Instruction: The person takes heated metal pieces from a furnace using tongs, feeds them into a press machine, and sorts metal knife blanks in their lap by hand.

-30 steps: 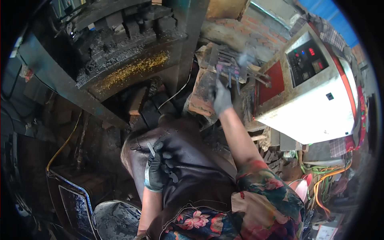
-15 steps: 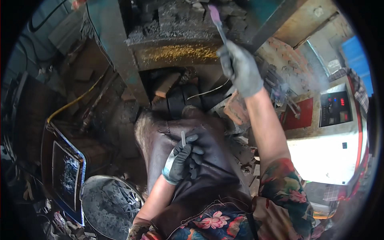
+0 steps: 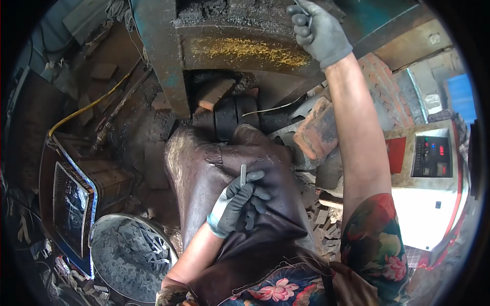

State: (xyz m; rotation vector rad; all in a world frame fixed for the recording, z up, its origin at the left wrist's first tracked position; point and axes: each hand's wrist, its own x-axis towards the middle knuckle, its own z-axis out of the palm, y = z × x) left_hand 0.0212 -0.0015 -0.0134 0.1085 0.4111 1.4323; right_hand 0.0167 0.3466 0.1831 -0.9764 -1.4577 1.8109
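My left hand [image 3: 239, 202], in a dark glove with a pale cuff, rests on the brown leather apron [image 3: 214, 173] over my lap and pinches a short thin metal piece [image 3: 243, 175] that points up. My right hand [image 3: 319, 31], in a grey glove, is raised with the arm stretched out to the dark machine bed [image 3: 240, 15] at the top. It is closed on a thin metal piece [image 3: 302, 7] whose end shows above the fingers. Yellowish dust [image 3: 250, 48] lies along the machine's front edge below it.
A teal steel column [image 3: 158, 56] stands left of the machine opening. Bricks [image 3: 316, 130] lie by my right knee. A white control box with a dark panel [image 3: 434, 168] stands at right. A round metal pan of parts [image 3: 125, 255] and a dark crate [image 3: 71, 204] sit at lower left.
The view has swung left and up, off the control box. My right hand carried its metal piece from the pile at right up onto the machine bed. The left hand stayed on the apron.
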